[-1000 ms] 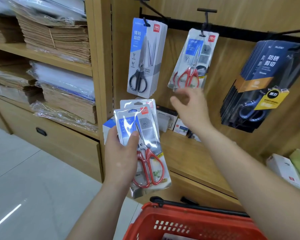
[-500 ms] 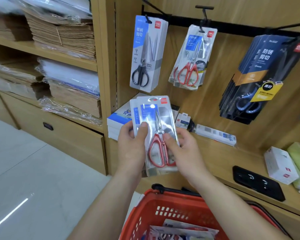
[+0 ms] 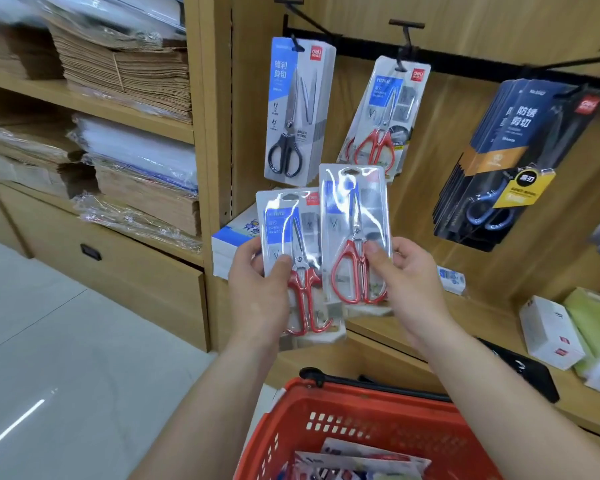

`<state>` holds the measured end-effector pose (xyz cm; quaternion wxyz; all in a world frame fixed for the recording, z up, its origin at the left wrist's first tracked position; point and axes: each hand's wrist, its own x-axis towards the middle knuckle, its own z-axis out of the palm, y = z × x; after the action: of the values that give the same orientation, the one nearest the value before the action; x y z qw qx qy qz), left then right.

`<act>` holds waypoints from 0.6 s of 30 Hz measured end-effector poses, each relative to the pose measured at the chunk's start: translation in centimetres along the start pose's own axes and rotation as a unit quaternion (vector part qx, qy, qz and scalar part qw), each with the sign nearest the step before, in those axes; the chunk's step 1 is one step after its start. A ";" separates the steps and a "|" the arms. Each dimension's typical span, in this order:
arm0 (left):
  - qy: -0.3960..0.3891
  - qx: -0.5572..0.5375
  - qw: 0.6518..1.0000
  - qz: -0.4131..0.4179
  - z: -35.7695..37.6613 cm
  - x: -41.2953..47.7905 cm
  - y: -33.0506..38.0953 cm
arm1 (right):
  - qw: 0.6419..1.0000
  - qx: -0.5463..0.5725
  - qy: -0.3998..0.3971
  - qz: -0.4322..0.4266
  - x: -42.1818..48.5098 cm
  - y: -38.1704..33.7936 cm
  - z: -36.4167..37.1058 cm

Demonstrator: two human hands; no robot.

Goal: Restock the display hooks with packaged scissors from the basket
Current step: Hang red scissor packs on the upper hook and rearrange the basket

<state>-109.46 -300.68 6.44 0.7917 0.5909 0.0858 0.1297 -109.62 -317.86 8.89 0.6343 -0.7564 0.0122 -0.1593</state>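
Holding left pack (image 3: 284,226), right pack (image 3: 355,209) (edges overlapping)

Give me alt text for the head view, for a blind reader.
The left hand grips one scissors pack and the right hand a second pack, both red-handled, before a wooden display wall. Matching packs hang from a hook above; a red basket is below.

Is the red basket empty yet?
Not empty: packages lie inside the red basket, at the frame's lower edge.
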 end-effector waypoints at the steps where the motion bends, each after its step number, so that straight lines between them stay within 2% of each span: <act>1: 0.000 -0.002 1.000 0.001 0.0 0.0 0.1 | 1.000 0.002 0.011 -0.005 0.5 -0.4 -0.1; 10: 0.014 -0.007 1.000 0.025 -0.5 0.3 0.9 | 0.991 -0.027 0.082 -0.105 7.3 -6.8 0.1; 18: 0.016 -0.006 1.000 0.025 -0.7 0.4 1.3 | 0.987 -0.025 0.119 -0.102 10.5 -7.5 0.5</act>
<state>-109.41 -299.56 7.48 0.7902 0.5858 0.0826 0.1597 -100.91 -318.23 18.42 0.5893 -0.7451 0.0144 -0.3119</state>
